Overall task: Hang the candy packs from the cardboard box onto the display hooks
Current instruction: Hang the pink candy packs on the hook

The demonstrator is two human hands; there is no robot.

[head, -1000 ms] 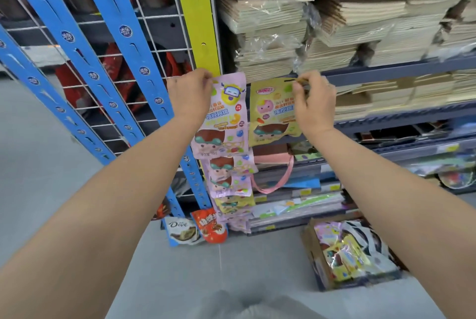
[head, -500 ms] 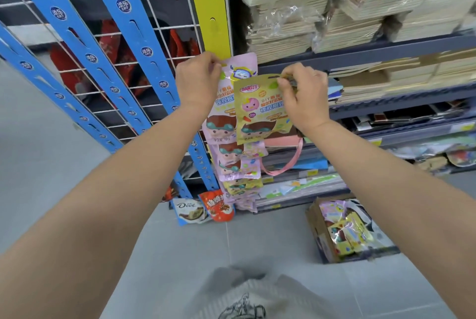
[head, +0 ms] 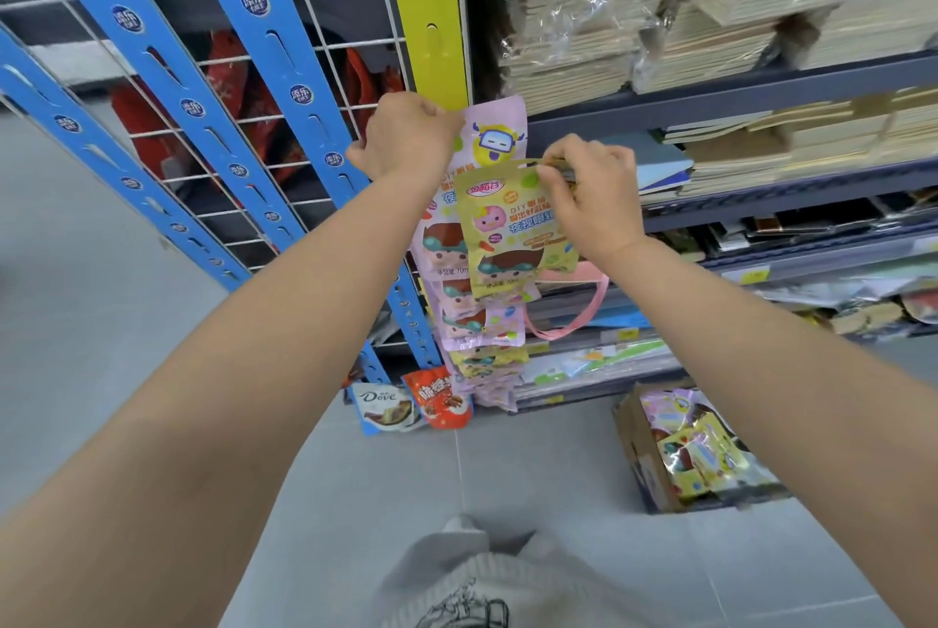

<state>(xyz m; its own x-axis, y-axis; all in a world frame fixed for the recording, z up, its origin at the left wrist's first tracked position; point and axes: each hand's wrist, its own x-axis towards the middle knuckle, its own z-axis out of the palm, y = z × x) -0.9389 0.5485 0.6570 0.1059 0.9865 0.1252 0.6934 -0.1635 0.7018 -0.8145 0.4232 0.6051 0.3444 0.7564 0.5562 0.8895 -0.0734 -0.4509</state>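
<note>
My right hand (head: 591, 193) pinches the top edge of a yellow-green candy pack (head: 512, 231), held in front of a column of hanging packs. My left hand (head: 406, 138) grips the top left of a pink candy pack (head: 495, 135) at the head of that column, just under the yellow hanging strip (head: 424, 8). More pink and yellow packs (head: 479, 323) hang below, overlapping each other. The hooks themselves are hidden behind the packs and my hands. On the floor at the lower right stands the open cardboard box (head: 637, 455) with several candy packs inside.
Blue hanging strips (head: 284, 69) run across a white wire grid at the left. Dove and red chocolate bags (head: 411, 401) hang at their lower ends. Grey shelves (head: 761, 94) with wrapped notebook stacks fill the right. Grey floor tiles lie below.
My right hand has carried the yellow-green pack leftward, so it now overlaps the pink pack. My left hand stays at the pink pack's top. The camera has tilted down a little.
</note>
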